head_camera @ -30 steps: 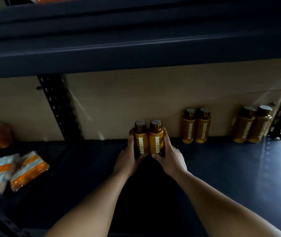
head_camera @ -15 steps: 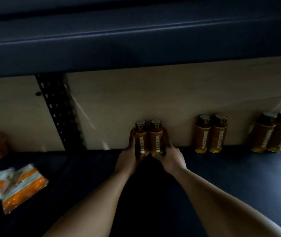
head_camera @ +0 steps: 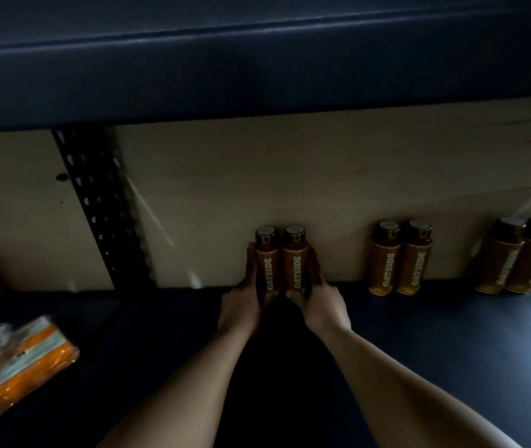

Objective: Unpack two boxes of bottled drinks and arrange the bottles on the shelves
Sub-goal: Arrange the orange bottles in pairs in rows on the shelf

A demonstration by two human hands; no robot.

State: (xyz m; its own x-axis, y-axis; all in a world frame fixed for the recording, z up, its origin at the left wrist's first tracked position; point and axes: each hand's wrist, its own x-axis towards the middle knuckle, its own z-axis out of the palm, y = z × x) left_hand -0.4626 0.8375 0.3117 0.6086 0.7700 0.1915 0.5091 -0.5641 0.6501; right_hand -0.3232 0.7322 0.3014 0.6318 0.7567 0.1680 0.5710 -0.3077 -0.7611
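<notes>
Left hand (head_camera: 241,305): reaches in from the near edge of the shelf (head_camera: 419,350) with the forearm stretched forward; its fingers wrap the outer side of the left bottle (head_camera: 267,266) and grip it.
Right hand (head_camera: 319,305): mirrors the other, forearm angled in from the lower right, fingers curled round the outer side of the right bottle (head_camera: 296,265) and gripping it.
Held bottles: upright, side by side and touching, pressed together between the two hands near the back edge of the shelf, just in front of the beige back panel (head_camera: 290,173). Their bases are hidden by the hands, so whether they stand on the shelf cannot be told.
Writing: each held bottle carries "OATSIDE" in pale letters running up an amber label; the caps are dark with pale tops.
Second pair of bottles (head_camera: 387,263): upright along the back edge, to the right of the held pair and apart from it, the same "OATSIDE" wording legible.
Third pair of bottles (head_camera: 503,260): near the back right corner, lettering too blurred to read.
Perforated upright (head_camera: 96,205): dark, against the back panel, left of the hands.
Orange packets (head_camera: 28,360): lying towards the left end, print blurred.
Upper shelf (head_camera: 257,76): dark, spanning overhead.
</notes>
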